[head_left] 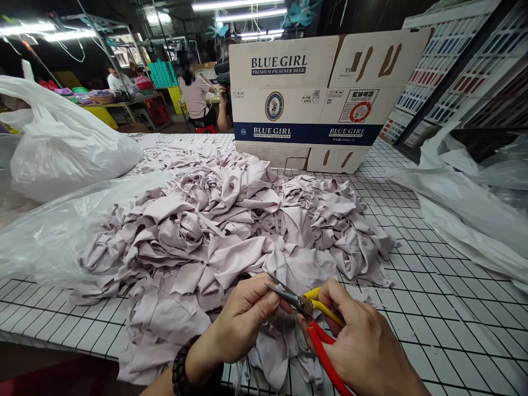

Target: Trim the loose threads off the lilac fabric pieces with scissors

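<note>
Head view: a pair of scissors is clamped in the right hand, the fingers wrapped about its red and yellow handles. The blades are slightly parted, and their tips are pointed at the left hand, whose thumb and fingers are pressed together beside them; whether anything is pinched there cannot be told. A dark bracelet is worn on the left wrist. Pale mauve cloth is heaped beyond and beneath the hands, on a table marked with a black grid. Behind the heap a carton is stood. The heap is flanked at left by a white bag and clear plastic; more plastic is seen at right.
</note>
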`<action>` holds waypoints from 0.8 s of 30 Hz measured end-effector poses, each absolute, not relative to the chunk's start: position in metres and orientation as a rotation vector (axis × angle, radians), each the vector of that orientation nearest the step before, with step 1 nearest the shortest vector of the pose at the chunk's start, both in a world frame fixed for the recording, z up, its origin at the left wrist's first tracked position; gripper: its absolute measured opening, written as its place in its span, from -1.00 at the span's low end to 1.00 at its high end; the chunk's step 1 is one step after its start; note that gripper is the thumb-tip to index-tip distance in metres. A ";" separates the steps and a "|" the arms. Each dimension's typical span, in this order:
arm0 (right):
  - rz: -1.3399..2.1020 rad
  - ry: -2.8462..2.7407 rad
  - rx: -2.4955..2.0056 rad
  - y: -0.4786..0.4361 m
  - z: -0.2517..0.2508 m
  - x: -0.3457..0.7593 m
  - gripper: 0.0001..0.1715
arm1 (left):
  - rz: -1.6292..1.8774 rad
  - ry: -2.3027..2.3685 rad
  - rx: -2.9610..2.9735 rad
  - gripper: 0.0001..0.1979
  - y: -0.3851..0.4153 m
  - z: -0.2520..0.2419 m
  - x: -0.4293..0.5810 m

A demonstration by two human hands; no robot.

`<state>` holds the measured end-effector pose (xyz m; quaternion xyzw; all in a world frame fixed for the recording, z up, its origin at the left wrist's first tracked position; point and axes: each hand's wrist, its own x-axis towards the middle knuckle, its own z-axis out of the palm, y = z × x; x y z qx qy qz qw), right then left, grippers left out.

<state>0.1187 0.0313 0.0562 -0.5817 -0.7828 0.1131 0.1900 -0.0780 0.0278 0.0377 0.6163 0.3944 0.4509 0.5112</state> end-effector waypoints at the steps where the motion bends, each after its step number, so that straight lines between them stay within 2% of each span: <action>1: 0.317 -2.197 -1.617 0.031 0.055 0.119 -0.60 | 1.085 0.946 1.471 -0.60 0.028 0.037 -0.078; 11: 0.383 -2.174 -1.612 0.031 0.049 0.121 -0.67 | 1.041 0.946 1.436 -0.59 0.027 0.038 -0.079; 15: 0.470 -2.125 -1.552 0.035 0.040 0.127 -0.60 | 1.043 0.942 1.427 -0.59 0.027 0.038 -0.078; 18: 0.832 -2.007 -1.550 0.039 0.042 0.130 -0.53 | 1.043 0.955 1.427 -0.59 0.027 0.040 -0.078; 21: 1.279 -1.814 -1.504 0.041 0.047 0.133 -0.55 | 1.041 0.956 1.427 -0.59 0.028 0.042 -0.078; 24: 1.479 -1.641 -1.415 0.041 0.044 0.136 -0.54 | 1.043 0.954 1.443 -0.58 0.029 0.044 -0.077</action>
